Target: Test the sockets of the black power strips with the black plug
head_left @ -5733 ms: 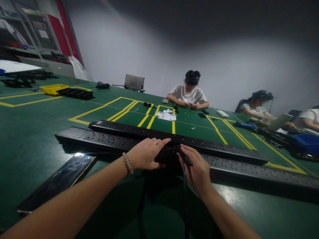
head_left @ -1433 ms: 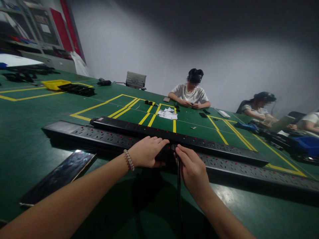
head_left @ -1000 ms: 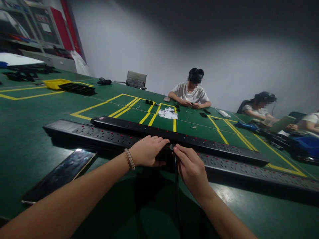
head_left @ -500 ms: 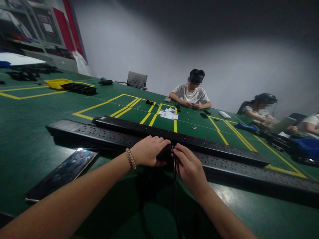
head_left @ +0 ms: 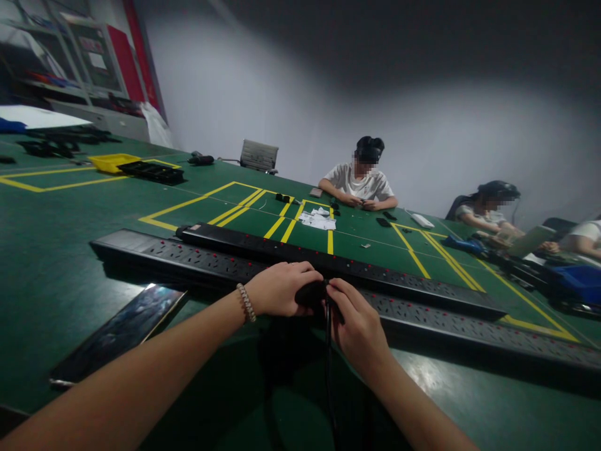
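Note:
My left hand (head_left: 282,289), with a beaded bracelet at the wrist, is closed round a small dark object (head_left: 310,293), whose kind I cannot make out. Close against it, my right hand (head_left: 360,319) pinches the upper end of a black cable (head_left: 329,369), which hangs down toward me. Both hands are above the near edge of a long black power strip (head_left: 154,248) with red-dotted sockets, covering its middle. A second black power strip (head_left: 225,240) lies just behind. At the left, a phone with a glossy dark screen (head_left: 119,335) rests on the green table.
Yellow tape marks the green table (head_left: 201,203). White papers (head_left: 317,219) lie beyond the strips. A yellow tray (head_left: 113,163) and a black tray (head_left: 153,171) stand far left. One person (head_left: 359,181) sits opposite; others sit at the right near a blue bin (head_left: 580,282).
More of the dark object shows between my hands, and my right fingers have shifted slightly at the cable's end. The whole view has tilted a little, with the scene sitting slightly lower.

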`<act>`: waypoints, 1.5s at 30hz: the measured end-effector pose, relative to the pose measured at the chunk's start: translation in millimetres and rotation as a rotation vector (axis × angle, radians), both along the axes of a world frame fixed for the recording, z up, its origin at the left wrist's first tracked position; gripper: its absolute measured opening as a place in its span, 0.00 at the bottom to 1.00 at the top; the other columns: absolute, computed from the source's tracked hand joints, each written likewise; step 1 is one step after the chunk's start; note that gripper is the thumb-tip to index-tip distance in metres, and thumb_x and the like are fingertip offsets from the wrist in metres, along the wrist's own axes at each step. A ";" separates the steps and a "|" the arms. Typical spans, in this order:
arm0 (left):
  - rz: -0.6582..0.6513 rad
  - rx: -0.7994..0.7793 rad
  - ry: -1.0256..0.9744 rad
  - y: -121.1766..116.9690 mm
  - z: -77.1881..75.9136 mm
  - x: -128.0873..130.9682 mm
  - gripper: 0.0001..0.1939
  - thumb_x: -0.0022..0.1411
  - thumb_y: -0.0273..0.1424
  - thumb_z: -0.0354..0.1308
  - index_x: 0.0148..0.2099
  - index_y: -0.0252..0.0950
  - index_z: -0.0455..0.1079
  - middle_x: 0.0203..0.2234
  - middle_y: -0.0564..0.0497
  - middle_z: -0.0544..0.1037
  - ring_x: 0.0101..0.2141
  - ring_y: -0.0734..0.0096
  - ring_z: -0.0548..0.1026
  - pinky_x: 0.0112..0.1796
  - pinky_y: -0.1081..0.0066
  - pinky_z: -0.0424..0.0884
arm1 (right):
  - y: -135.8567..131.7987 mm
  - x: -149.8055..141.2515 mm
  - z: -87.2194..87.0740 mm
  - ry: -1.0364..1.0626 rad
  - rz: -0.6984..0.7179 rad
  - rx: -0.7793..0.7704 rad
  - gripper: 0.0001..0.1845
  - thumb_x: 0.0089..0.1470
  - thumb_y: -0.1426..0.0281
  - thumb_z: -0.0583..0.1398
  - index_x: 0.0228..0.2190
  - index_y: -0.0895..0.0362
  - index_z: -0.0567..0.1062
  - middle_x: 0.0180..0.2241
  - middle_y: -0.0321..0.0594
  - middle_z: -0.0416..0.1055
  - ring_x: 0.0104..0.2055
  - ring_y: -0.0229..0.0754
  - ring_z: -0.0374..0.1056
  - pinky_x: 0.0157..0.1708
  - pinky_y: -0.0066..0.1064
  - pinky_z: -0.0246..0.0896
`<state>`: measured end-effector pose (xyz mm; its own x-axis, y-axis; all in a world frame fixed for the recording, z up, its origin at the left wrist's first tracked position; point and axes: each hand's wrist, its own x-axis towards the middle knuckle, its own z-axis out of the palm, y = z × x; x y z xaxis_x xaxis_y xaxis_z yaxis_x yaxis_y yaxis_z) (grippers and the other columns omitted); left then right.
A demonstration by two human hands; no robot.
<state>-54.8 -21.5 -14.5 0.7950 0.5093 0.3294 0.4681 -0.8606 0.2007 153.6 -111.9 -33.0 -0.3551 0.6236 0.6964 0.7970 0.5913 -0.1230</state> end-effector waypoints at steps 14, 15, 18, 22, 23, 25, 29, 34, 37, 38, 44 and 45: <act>-0.036 -0.043 -0.052 4.5 2.3 1.6 0.26 0.54 0.40 0.69 0.54 0.41 0.72 0.52 0.48 0.77 0.48 0.58 0.78 0.51 0.62 0.72 | -3.6 0.6 -0.6 0.001 0.010 0.000 0.21 0.60 0.78 0.58 0.54 0.57 0.73 0.54 0.55 0.72 0.56 0.54 0.71 0.53 0.49 0.73; -0.040 -0.047 -0.052 4.5 2.8 1.6 0.26 0.54 0.40 0.68 0.54 0.41 0.72 0.52 0.48 0.77 0.48 0.58 0.78 0.51 0.62 0.72 | -3.2 0.8 -1.8 0.018 0.006 0.003 0.22 0.60 0.78 0.58 0.55 0.56 0.73 0.54 0.55 0.71 0.55 0.54 0.71 0.52 0.49 0.73; -0.042 -0.057 -0.048 4.4 4.6 1.3 0.25 0.54 0.40 0.69 0.53 0.40 0.72 0.51 0.48 0.78 0.48 0.58 0.78 0.51 0.63 0.72 | -2.4 0.7 -2.4 0.107 -0.027 0.000 0.21 0.59 0.78 0.58 0.53 0.54 0.73 0.47 0.51 0.72 0.47 0.49 0.73 0.45 0.42 0.75; -0.055 -0.079 -0.045 5.0 5.6 0.4 0.25 0.53 0.40 0.70 0.52 0.41 0.72 0.49 0.49 0.79 0.48 0.59 0.78 0.50 0.63 0.72 | -7.1 0.7 6.0 0.291 -0.139 -0.040 0.12 0.56 0.75 0.59 0.42 0.55 0.74 0.34 0.42 0.72 0.35 0.44 0.72 0.36 0.37 0.72; -0.059 -0.080 -0.046 5.3 5.4 0.3 0.26 0.53 0.40 0.70 0.52 0.41 0.72 0.49 0.50 0.79 0.48 0.58 0.78 0.50 0.63 0.72 | -9.4 0.7 8.8 0.344 -0.172 -0.086 0.08 0.55 0.74 0.60 0.39 0.55 0.74 0.31 0.40 0.72 0.32 0.43 0.72 0.34 0.36 0.71; -0.059 -0.075 -0.051 5.8 4.5 0.1 0.26 0.52 0.40 0.71 0.52 0.40 0.72 0.50 0.49 0.79 0.48 0.58 0.78 0.50 0.63 0.72 | -14.0 -0.4 13.3 0.483 -0.190 -0.327 0.03 0.56 0.69 0.61 0.33 0.55 0.73 0.27 0.38 0.72 0.27 0.41 0.70 0.28 0.33 0.68; -0.057 -0.068 -0.062 5.8 3.2 0.7 0.26 0.53 0.40 0.69 0.53 0.40 0.72 0.50 0.49 0.79 0.48 0.58 0.78 0.50 0.62 0.72 | -19.3 -8.7 14.8 0.892 0.037 -1.038 0.22 0.61 0.50 0.57 0.35 0.57 0.72 0.22 0.35 0.71 0.20 0.39 0.69 0.16 0.27 0.59; -0.055 -0.068 -0.072 4.4 2.9 1.7 0.22 0.55 0.38 0.67 0.52 0.40 0.72 0.49 0.48 0.79 0.48 0.59 0.78 0.49 0.63 0.72 | -18.5 -20.7 9.2 1.255 0.293 -1.294 0.25 0.58 0.49 0.62 0.40 0.58 0.72 0.27 0.38 0.75 0.24 0.38 0.74 0.22 0.26 0.64; -0.052 -0.058 -0.072 4.3 2.7 1.7 0.23 0.55 0.40 0.67 0.52 0.40 0.72 0.50 0.48 0.79 0.48 0.59 0.78 0.49 0.63 0.72 | -16.3 -23.1 6.5 1.368 0.349 -1.281 0.22 0.56 0.52 0.65 0.37 0.58 0.72 0.24 0.34 0.73 0.20 0.34 0.69 0.20 0.23 0.62; -0.049 -0.055 -0.069 4.4 2.8 1.7 0.24 0.55 0.41 0.67 0.52 0.40 0.72 0.49 0.48 0.79 0.48 0.59 0.78 0.49 0.63 0.72 | -15.7 -23.2 6.2 1.383 0.354 -1.263 0.21 0.56 0.52 0.66 0.36 0.58 0.72 0.23 0.33 0.72 0.19 0.33 0.68 0.20 0.23 0.61; -0.054 -0.077 -0.041 4.4 5.9 1.0 0.26 0.54 0.40 0.68 0.54 0.40 0.70 0.48 0.48 0.79 0.48 0.58 0.78 0.50 0.62 0.71 | -16.8 -17.1 19.7 1.416 0.463 -1.096 0.14 0.58 0.59 0.66 0.34 0.55 0.70 0.21 0.30 0.70 0.19 0.34 0.67 0.20 0.24 0.61; -0.055 -0.079 -0.036 4.0 6.5 1.0 0.26 0.54 0.40 0.69 0.54 0.41 0.70 0.49 0.48 0.79 0.48 0.58 0.78 0.50 0.62 0.71 | -17.8 -14.6 23.5 1.439 0.490 -1.056 0.13 0.59 0.60 0.65 0.35 0.55 0.70 0.21 0.30 0.69 0.19 0.34 0.67 0.20 0.24 0.61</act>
